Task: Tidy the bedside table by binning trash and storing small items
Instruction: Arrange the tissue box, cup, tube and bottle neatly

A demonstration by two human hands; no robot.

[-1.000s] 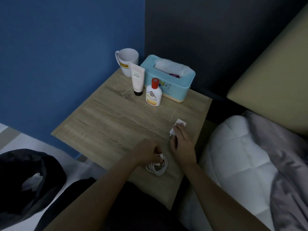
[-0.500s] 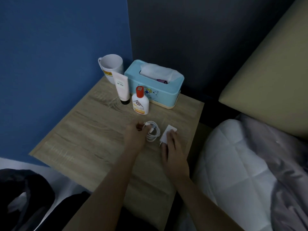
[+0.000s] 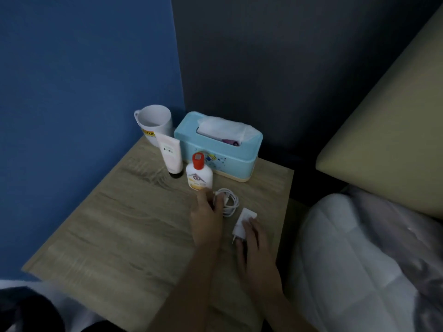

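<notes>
Sliding the coiled cable [image 3: 227, 202] in our pinching left hand [image 3: 207, 221] and the charger plug [image 3: 243, 224] under our right hand's [image 3: 255, 250] fingers back toward the lotion bottle [image 3: 199, 174], we had grouped both, still unstored.

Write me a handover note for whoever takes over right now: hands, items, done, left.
Left hand: fingers pinching the coiled white cable on the bedside table.
Right hand: fingers resting on the white charger plug beside the coil.
Standing at the back: white mug, cream tube, red-capped bottle, blue tissue box.
Done: no loose trash visible on the tabletop.
Left: store cable and plug.
</notes>
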